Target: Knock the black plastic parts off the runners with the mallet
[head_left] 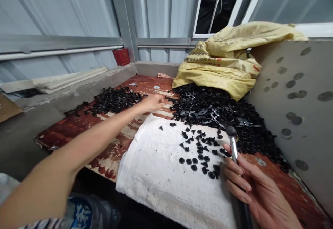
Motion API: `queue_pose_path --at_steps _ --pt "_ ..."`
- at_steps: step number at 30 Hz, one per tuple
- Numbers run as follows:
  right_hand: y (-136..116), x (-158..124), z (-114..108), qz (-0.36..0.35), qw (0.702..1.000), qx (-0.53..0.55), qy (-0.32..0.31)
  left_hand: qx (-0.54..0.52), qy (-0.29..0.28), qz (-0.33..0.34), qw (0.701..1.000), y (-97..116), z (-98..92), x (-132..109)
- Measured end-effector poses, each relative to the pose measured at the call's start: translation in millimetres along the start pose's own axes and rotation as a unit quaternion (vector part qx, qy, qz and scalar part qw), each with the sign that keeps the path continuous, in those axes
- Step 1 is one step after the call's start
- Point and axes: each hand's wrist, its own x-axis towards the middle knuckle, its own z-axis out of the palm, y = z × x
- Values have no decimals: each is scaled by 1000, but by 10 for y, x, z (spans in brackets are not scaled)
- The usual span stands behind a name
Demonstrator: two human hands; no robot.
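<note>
My right hand (253, 184) is wrapped round what looks like a ratchet wrench (233, 149), with a chrome shaft, a dark round head and a black handle. It is at the right side of a white cloth (153, 173). Scattered over the cloth are small black round-headed fasteners (195, 160), several standing head down. Stretched out past the far edge of the cloth, my left hand (154, 103) is closed, its fingertips turned away. Beside it on the right lies a large heap of black linked metal strips (208, 109). Whatever those fingers hold is hidden.
Another pile of black parts (116, 99) lies on the worn red board (78, 126) at left. A yellow woven sack (221, 62) covers the back of the large heap. A spotted pale panel (293, 94) stands on the right. A red box (121, 56) sits in the far corner.
</note>
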Motion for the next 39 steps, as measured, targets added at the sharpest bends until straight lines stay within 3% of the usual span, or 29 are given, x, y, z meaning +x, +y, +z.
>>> queue_pose_path --at_steps 3,7,11,18,21,24,26,28,33,39 --pt "-15 -10 -23 -2 1000 6 -14 -33 -46 40 998 325 472 82" --pt "-21 -20 -38 9 999 11 -32 -68 -37 54 996 442 718 165" --pt "-18 -12 -42 17 999 24 -40 -116 -8 37 993 345 628 248" --pt "-34 -12 -42 3 998 31 -51 -252 32 -2 967 423 136 201" --pt "-31 -19 -67 -6 997 23 -72 -381 46 -19 923 519 -42 50" --pt "-27 -16 -87 -11 997 20 -78 -522 44 -68 849 571 -119 -110" --pt "-29 -9 -90 -14 997 21 -70 -572 17 -122 811 604 -95 -217" --pt "-31 -1 -85 -19 998 21 -64 -587 -25 -154 794 658 -18 -346" --pt "-20 -10 -58 -43 997 14 -63 -637 -131 -138 747 907 257 -765" --pt "-22 -46 -26 -70 997 4 -39 -632 -211 -145 732 1139 504 -1156"
